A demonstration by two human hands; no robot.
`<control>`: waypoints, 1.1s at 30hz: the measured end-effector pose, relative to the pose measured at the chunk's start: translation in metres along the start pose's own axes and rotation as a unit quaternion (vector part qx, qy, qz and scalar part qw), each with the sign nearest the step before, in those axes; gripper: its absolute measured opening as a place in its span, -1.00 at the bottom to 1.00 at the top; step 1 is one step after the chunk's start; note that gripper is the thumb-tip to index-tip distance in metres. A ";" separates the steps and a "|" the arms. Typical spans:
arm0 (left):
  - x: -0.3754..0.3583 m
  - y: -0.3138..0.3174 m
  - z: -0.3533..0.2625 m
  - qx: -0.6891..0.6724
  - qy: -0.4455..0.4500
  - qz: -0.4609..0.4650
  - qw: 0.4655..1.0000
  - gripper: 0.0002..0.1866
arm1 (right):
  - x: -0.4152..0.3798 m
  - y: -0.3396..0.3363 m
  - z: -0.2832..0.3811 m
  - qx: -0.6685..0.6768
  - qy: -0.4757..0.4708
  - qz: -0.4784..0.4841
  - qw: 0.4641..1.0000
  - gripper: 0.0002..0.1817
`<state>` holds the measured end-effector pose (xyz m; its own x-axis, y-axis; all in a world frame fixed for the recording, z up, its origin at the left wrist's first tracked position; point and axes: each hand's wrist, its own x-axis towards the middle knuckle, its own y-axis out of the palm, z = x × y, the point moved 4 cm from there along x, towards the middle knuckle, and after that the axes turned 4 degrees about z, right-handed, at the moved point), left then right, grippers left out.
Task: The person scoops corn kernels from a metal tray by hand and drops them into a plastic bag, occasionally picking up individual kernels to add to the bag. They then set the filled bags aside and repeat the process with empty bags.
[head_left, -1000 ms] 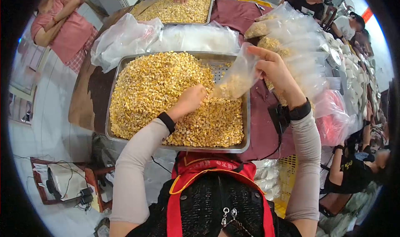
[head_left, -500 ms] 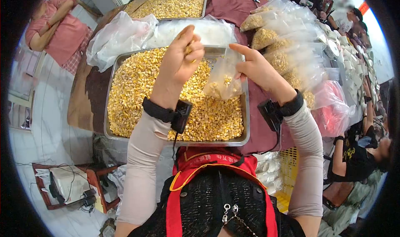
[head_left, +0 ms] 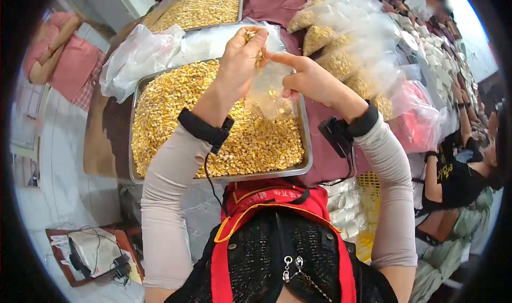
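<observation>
A metal tray (head_left: 308,143) of yellow corn kernels (head_left: 170,106) lies in front of me. Above its far part, my left hand (head_left: 240,58) is closed round some kernels, a few showing between the fingers. My right hand (head_left: 314,79) pinches a clear plastic bag (head_left: 272,98) at its upper edge, index finger stretched toward my left hand. The bag hangs over the tray's right side with a few kernels low inside it. My left fingers are at the bag's mouth.
Filled bags of kernels (head_left: 336,60) are piled at the right, beside a pink plastic bag (head_left: 416,116). Behind is a second corn tray (head_left: 241,7); crumpled plastic (head_left: 138,55) lies left. A person (head_left: 66,58) stands left; others are at the right.
My left hand has moved right to the mouth of the bag, and the two hands are now close together. The whole view has shifted slightly.
</observation>
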<state>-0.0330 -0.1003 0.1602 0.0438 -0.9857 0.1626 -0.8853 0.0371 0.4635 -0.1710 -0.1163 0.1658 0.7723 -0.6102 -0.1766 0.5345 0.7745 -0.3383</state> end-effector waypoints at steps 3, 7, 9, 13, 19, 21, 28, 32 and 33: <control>-0.003 0.011 0.006 0.102 -0.015 0.023 0.994 -0.79 | -0.008 -0.004 -0.004 -0.001 -0.003 0.007 1.000 -0.36; 0.000 0.015 0.010 0.146 0.028 0.001 0.989 -0.77 | -0.018 -0.010 -0.013 -0.033 -0.061 -0.015 0.997 -0.38; 0.008 -0.007 0.014 0.210 0.078 -0.011 0.974 -0.79 | -0.030 -0.012 -0.010 -0.028 -0.050 -0.052 0.997 -0.42; 0.013 -0.018 0.013 0.105 0.006 -0.044 0.993 -0.86 | -0.027 -0.017 -0.031 0.021 -0.004 -0.047 0.999 -0.33; -0.014 -0.085 0.134 0.366 -0.145 0.104 0.913 -0.82 | -0.036 -0.012 -0.037 0.043 -0.031 -0.055 0.997 -0.31; -0.017 -0.084 0.156 0.409 -0.102 0.173 0.890 -0.76 | -0.035 -0.011 -0.036 0.075 -0.022 -0.053 0.996 -0.31; -0.048 -0.040 0.120 0.375 -0.107 0.146 0.909 -0.75 | -0.037 -0.013 -0.026 0.123 -0.064 -0.059 0.989 -0.32; -0.048 -0.067 0.123 0.588 -0.016 0.278 0.759 -0.76 | -0.044 -0.019 -0.011 0.123 -0.068 -0.061 0.988 -0.33; -0.049 -0.065 0.122 0.686 0.024 0.324 0.651 -0.77 | -0.044 -0.022 -0.009 0.118 -0.075 -0.063 0.988 -0.33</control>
<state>-0.0343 -0.0746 0.0162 -0.5589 -0.8289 -0.0212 -0.3044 0.2289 -0.9246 -0.2192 -0.1079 0.1726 0.7267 -0.6870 -0.0008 0.6819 0.7215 -0.1204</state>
